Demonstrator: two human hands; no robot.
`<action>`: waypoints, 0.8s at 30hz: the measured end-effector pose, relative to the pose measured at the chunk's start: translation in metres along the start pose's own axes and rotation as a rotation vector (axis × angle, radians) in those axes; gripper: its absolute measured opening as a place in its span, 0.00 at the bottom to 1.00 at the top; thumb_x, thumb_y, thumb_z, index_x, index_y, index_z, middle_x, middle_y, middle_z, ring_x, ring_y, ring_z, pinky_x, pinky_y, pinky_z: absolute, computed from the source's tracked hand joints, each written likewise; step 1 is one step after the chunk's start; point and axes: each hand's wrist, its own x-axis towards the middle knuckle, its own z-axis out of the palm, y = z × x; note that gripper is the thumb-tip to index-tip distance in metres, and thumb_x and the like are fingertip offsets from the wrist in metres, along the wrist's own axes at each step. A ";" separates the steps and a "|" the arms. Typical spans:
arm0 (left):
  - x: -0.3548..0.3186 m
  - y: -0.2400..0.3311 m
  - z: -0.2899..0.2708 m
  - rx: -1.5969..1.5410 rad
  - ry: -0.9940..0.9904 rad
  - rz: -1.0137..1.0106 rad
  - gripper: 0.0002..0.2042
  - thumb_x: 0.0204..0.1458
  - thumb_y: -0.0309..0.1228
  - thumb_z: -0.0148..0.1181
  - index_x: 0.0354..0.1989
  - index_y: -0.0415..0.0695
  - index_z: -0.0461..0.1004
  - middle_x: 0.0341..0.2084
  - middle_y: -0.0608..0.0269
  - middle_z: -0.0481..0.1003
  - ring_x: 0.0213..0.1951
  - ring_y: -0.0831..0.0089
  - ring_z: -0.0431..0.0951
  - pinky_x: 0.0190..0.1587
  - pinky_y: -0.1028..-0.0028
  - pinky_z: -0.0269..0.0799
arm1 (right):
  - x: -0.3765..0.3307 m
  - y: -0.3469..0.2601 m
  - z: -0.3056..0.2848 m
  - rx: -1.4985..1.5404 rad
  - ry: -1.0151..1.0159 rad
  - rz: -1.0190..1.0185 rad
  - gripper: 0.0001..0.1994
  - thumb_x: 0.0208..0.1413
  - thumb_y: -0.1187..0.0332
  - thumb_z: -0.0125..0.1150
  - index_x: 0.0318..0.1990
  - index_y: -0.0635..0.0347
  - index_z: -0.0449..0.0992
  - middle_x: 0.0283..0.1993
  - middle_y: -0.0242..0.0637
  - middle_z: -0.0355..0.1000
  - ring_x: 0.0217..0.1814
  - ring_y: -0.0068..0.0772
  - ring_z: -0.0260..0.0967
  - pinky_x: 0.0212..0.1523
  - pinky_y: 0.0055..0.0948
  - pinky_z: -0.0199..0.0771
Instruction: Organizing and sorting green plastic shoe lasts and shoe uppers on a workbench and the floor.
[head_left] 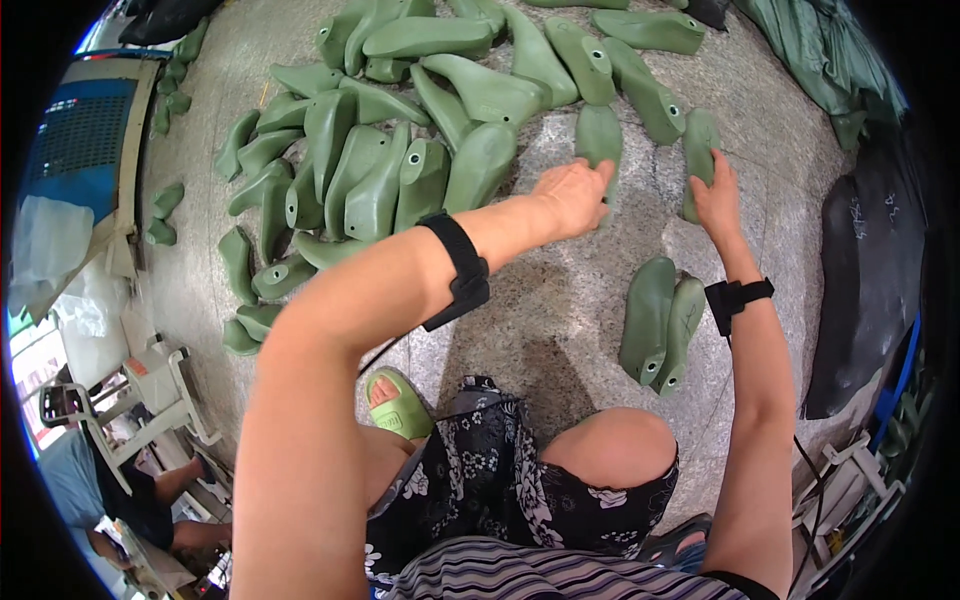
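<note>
Green plastic shoe lasts lie spread over the speckled stone floor. With my left hand [575,198] I grip the near end of one shoe last [598,132], thumb and fingers closed around it. Farther right, my right hand [716,196] is closed on the side of another shoe last [702,132], which points away from me. Both of these lasts seem to rest on the floor. Between my right forearm and my knees, a pair of lasts [648,315] lies side by side. A large heap of lasts [490,90] covers the floor at the far left and middle.
A black sack [865,290] and a green cloth or bag [815,60] lie along the right. At the left stand a blue crate-like panel [75,130] and a machine frame [150,390], with another person seated near it. Black bands with cables circle both my forearms.
</note>
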 end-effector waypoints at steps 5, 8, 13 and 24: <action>0.000 -0.039 -0.035 -0.077 0.451 -0.174 0.26 0.47 0.37 0.62 0.50 0.31 0.66 0.46 0.37 0.71 0.47 0.47 0.74 0.51 0.60 0.70 | -0.003 0.004 -0.010 -0.020 -0.040 0.036 0.30 0.48 0.72 0.61 0.60 0.64 0.60 0.55 0.62 0.62 0.58 0.62 0.61 0.58 0.46 0.63; 0.028 -0.139 -0.059 -0.363 0.556 -0.669 0.26 0.48 0.40 0.62 0.48 0.28 0.69 0.46 0.42 0.73 0.44 0.55 0.76 0.43 0.62 0.73 | 0.000 -0.021 0.002 0.012 -0.007 0.015 0.30 0.48 0.73 0.61 0.61 0.62 0.60 0.58 0.62 0.60 0.58 0.62 0.60 0.58 0.46 0.63; 0.071 -0.155 -0.055 -0.634 0.367 -0.839 0.31 0.46 0.46 0.63 0.49 0.28 0.70 0.48 0.47 0.73 0.42 0.59 0.78 0.37 0.61 0.76 | -0.006 -0.023 -0.002 -0.072 -0.003 0.031 0.30 0.48 0.74 0.61 0.61 0.59 0.62 0.59 0.60 0.59 0.59 0.61 0.60 0.59 0.45 0.63; 0.054 -0.126 -0.058 -0.907 0.296 -0.712 0.41 0.41 0.44 0.67 0.54 0.23 0.57 0.48 0.43 0.71 0.45 0.56 0.77 0.48 0.62 0.74 | 0.000 -0.021 0.006 0.045 0.043 0.026 0.29 0.44 0.74 0.61 0.59 0.54 0.67 0.57 0.58 0.62 0.58 0.60 0.62 0.59 0.44 0.64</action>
